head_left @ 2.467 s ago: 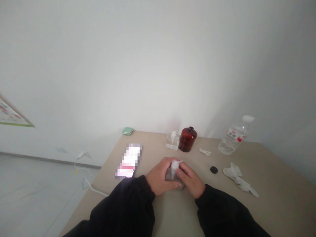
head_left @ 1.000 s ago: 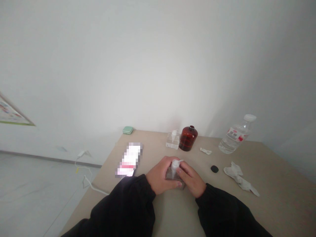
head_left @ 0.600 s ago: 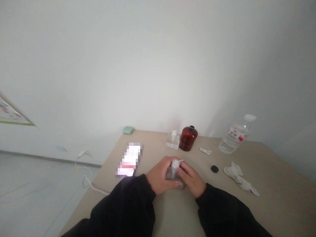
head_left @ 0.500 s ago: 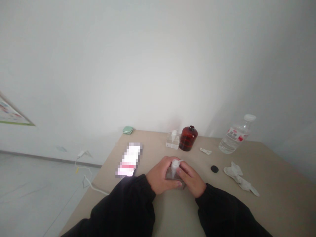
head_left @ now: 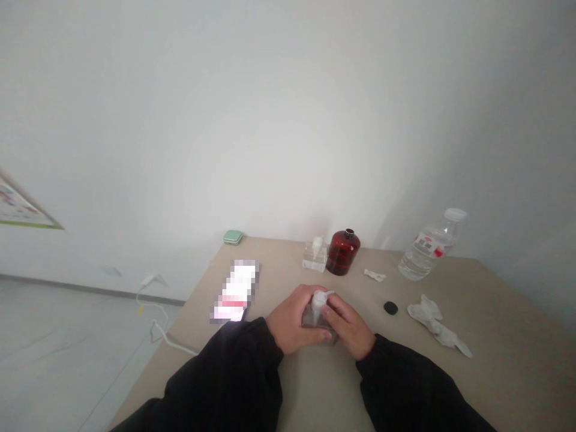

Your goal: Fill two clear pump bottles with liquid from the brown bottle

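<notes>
A clear, squarish pump bottle with a white pump head stands upright between my hands near the middle of the table. My left hand is closed around its left side, the thumb lying across the front. From the right, my right hand grips the bottle, its thumb by the pump's neck. Behind them stands a similar clear bottle with a white pump, close beside a brown-red bottle whose neck is uncapped. My hands hide much of the held bottle's sides.
A phone with a lit screen lies left on the table. A green case sits at the back left corner. To the right are a black disc, crumpled white tissue, a small white scrap and a water bottle.
</notes>
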Available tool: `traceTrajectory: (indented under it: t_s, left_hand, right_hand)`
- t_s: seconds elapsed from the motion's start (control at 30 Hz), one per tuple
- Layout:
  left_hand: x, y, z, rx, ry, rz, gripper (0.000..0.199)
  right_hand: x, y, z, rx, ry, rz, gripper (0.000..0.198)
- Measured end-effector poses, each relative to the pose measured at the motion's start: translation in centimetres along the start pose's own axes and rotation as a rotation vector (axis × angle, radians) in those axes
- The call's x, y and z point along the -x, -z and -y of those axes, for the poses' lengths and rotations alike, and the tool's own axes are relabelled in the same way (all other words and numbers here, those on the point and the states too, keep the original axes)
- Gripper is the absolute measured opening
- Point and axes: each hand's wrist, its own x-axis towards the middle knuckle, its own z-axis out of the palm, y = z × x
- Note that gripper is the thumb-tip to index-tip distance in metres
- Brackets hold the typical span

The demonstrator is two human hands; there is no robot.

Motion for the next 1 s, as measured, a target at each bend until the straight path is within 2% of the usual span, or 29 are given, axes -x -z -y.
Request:
traceTrajectory:
  t_s: [1.0]
  left_hand:
    - [0.04,0.01,0.02,-0.004,-0.001,0.003,0.073]
  right_hand:
    - [0.08,0.05,-0.2,-0.003,0.012,-0.005,0.042]
